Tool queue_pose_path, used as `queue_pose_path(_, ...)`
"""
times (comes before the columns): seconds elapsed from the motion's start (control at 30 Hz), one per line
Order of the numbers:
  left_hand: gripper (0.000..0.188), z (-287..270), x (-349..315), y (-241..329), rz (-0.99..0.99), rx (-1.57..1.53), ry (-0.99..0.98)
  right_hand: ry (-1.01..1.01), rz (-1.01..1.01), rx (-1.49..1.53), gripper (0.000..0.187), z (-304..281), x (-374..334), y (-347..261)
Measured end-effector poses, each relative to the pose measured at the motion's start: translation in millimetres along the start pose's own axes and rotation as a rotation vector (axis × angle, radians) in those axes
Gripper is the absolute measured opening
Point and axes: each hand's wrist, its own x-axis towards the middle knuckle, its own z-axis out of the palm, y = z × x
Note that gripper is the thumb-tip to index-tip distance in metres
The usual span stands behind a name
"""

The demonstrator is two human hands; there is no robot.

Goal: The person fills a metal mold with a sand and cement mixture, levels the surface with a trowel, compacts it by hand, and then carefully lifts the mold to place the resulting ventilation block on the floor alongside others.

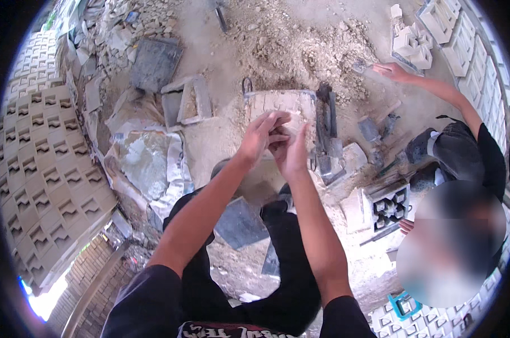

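Observation:
My hands meet in the middle, above a mould [280, 102] packed level with pale, sandy mix. My left hand [262, 137] has its fingers stretched out, touching or overlapping the right palm. My right hand [292, 155] is open with its thumb raised, and some of its fingers are hidden behind the left ones. Nothing shows in either hand. The mould has a wire loop handle [247, 85] at its far left corner, and dark metal bars [326, 124] lie along its right side.
A sand heap [300, 53] lies beyond the mould. At right, a co-worker's hand [391, 72] holds a trowel [363, 67]; a patterned mould [391, 208] sits nearby. Left are a powder sack [145, 163], a dark plate [156, 63] and stacked blocks [47, 186]. More blocks [457, 50] stand far right.

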Motion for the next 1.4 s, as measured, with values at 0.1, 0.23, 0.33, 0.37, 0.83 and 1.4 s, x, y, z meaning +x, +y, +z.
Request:
queue_pose_path(0.1,0.038,4,-55,-18,0.050,-0.004,0.270,0.234,0.041,-0.149,0.086,12,-33,33)
queue_pose_path(0.23,0.026,6,-117,-11,0.197,-0.199,0.588,0.417,0.017,-0.254,0.078,47,-80,80)
queue_pose_path(0.33,0.022,-16,-135,-1,0.296,-0.269,0.717,0.428,0.026,-0.308,0.070,65,-92,104)
queue_pose_path(0.37,0.022,-25,-139,8,0.302,-0.250,0.737,0.428,0.015,-0.350,0.068,62,-87,115)
queue_pose_path(0.83,0.024,-252,-181,158,0.277,-0.305,0.891,0.391,-0.212,-1.208,0.024,166,5,120)
queue_pose_path(1.4,0.043,-462,-83,129,0.002,0.215,0.886,-0.139,-0.385,-2.043,0.041,279,281,223)
